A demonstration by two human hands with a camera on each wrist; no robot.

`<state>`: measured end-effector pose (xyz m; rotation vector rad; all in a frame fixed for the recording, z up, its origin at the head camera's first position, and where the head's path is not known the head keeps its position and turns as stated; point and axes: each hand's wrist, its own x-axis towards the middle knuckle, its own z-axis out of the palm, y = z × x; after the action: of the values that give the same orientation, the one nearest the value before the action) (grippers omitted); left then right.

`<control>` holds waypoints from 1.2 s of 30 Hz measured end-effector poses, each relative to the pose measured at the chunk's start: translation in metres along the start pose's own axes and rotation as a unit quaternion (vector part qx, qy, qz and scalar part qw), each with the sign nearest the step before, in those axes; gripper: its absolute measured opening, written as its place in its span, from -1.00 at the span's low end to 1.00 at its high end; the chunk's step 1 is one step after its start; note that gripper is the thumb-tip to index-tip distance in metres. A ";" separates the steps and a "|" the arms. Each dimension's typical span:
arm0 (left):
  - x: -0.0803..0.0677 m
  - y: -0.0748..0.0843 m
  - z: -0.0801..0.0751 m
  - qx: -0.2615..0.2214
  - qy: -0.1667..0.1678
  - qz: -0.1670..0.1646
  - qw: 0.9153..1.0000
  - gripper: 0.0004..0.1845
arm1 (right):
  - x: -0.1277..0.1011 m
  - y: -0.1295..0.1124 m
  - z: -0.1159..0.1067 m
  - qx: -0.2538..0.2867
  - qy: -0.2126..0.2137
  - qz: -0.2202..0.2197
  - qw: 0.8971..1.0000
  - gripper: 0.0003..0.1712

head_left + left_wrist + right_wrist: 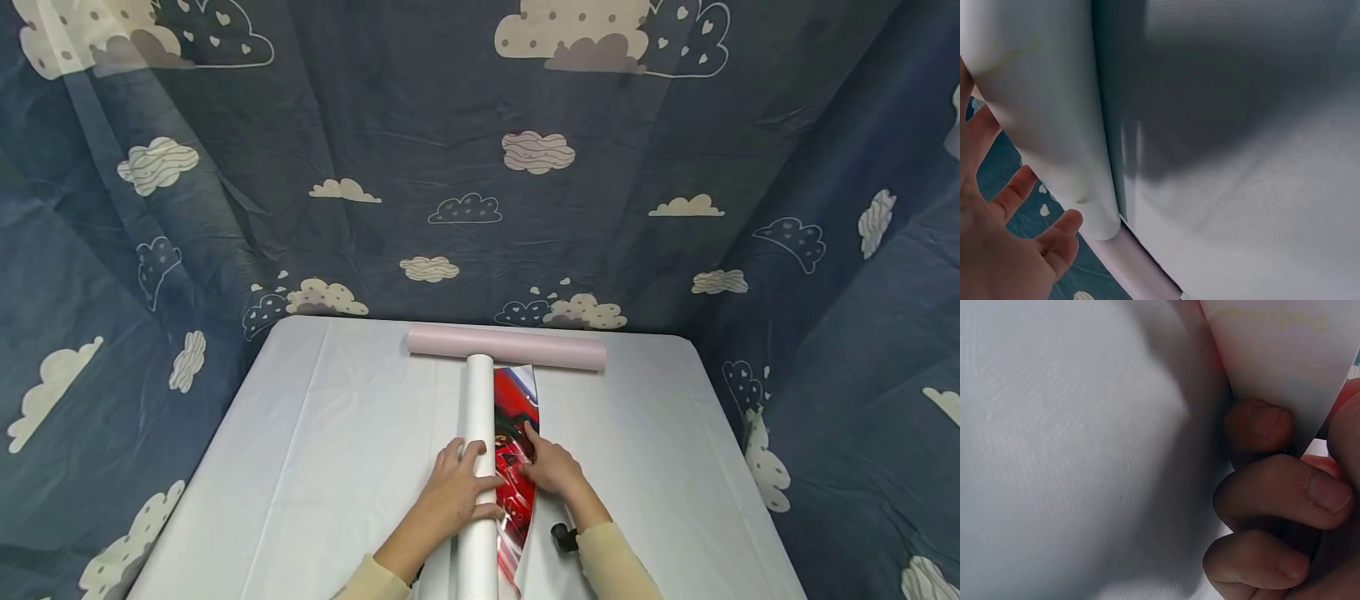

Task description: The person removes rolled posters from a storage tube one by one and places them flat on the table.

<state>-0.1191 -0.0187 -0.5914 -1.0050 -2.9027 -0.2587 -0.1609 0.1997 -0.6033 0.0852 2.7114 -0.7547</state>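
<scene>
A partly rolled poster lies lengthwise down the table, its white roll on the left and a strip of its glossy red printed face showing on the right. My left hand rests across the roll with fingers spread and the thumb over its top. In the left wrist view, several fingers stand loosely bent beside the roll. At the poster's right edge, my right hand pinches the sheet. Its curled fingers lie against the white underside in the right wrist view.
A pink roll lies crosswise at the back, right by the poster roll's far end. White cloth covers the table. Dark blue cloud-print curtains surround it. A small black object is by the right wrist.
</scene>
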 end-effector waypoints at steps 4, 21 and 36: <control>0.001 -0.001 0.001 0.003 0.016 -0.010 1.000 -0.52 | -0.001 0.003 -0.002 0.001 0.000 0.004 1.000 -0.03; 0.001 0.001 0.010 0.025 0.077 -0.024 0.996 -0.51 | -0.002 0.016 -0.011 0.008 0.000 0.007 1.000 0.00; -0.005 -0.004 0.016 0.006 0.089 0.023 0.996 -0.59 | -0.004 0.032 -0.015 0.017 -0.004 0.000 1.000 0.00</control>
<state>-0.1180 -0.0222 -0.6087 -0.9904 -2.7163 -0.3117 -0.1568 0.2351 -0.6054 0.0915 2.6921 -0.7989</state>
